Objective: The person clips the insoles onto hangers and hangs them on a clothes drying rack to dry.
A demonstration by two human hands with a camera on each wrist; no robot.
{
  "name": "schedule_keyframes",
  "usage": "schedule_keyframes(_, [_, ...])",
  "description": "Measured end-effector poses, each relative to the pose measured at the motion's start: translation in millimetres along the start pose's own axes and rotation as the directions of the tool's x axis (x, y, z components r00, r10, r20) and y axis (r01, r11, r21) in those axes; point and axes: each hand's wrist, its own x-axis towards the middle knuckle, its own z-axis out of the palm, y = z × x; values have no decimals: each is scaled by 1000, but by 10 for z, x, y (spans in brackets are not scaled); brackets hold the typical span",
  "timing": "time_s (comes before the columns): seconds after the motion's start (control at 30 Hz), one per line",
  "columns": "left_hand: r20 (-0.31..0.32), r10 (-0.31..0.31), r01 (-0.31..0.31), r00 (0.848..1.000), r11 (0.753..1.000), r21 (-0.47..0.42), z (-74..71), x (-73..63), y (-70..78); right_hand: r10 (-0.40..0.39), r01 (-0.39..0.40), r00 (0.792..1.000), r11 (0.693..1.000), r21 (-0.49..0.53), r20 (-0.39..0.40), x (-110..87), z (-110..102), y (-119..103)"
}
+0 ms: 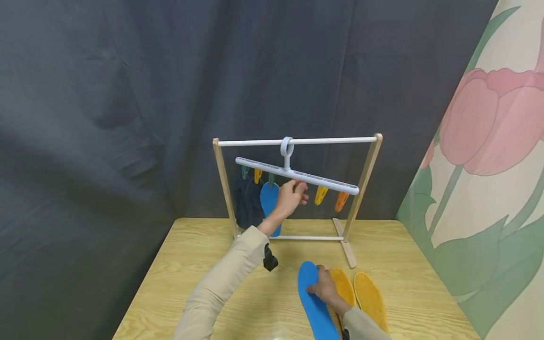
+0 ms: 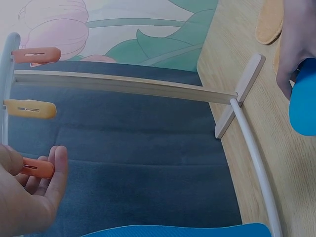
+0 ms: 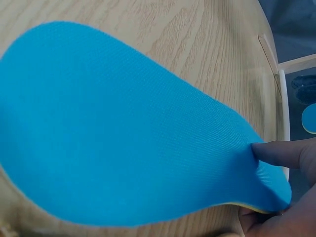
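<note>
A: Left side, as seen from my remote station?

B: I log the left hand point(image 1: 290, 197) pinching the middle orange clip point(image 2: 39, 168) beneath the hanger point(image 1: 263, 165). To its right hang a yellow clip point(image 1: 321, 194) and an outer orange clip point(image 1: 341, 201).

A: Right side?

B: I read the right hand point(image 1: 326, 286) grasping a blue insole point(image 1: 315, 307) near its narrow end, above the table point(image 1: 170, 269), in front of the rack point(image 1: 366, 174). Contact with the wood: I cannot tell.

A: Surroundings?

B: Two yellow insoles point(image 1: 371, 300) lie just right of it. The hanger slopes down rightward; a second blue insole point(image 1: 268, 200) hangs from a green clip point(image 1: 271, 180).
</note>
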Motion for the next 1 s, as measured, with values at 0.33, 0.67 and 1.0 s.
schedule_keyframes(0.33, [-12, 2, -2, 1000, 1000, -6, 9, -6, -10, -38, 36, 999, 997, 69, 31, -38, -27, 7])
schedule_keyframes(0.67, [-21, 17, -17, 1000, 1000, -5, 1, 0, -41, -71, 69, 997, 989, 129, 9, -49, -70, -39])
schedule_keyframes(1.0, [-22, 30, -31, 999, 999, -44, -2, 12, -76, -89, 80, 995, 977, 196, 36, -66, -88, -68])
